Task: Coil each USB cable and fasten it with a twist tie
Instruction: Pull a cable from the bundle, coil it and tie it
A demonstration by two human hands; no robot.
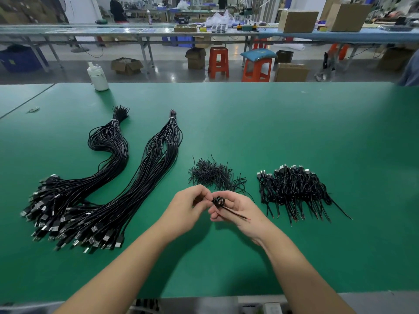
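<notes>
Both hands' fingertips (209, 199) pinch coiled cable (219, 201) between them.

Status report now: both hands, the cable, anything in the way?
Left hand and right hand both pinch one coiled cable above the mat. Tie not clearly visible. Nothing in the way.

Two hands: left hand (186, 209), right hand (238, 211), 6 o'clock. One coiled cable (219, 202) between them. Two uncoiled cable bundles: outer bundle (106, 155), inner bundle (156, 159), 9 o'clock. One twist-tie pile (213, 174), centre. One finished-coil pile (294, 186), 3 o'clock; count indeterminable. One white bottle (98, 76), 11 o'clock.
</notes>
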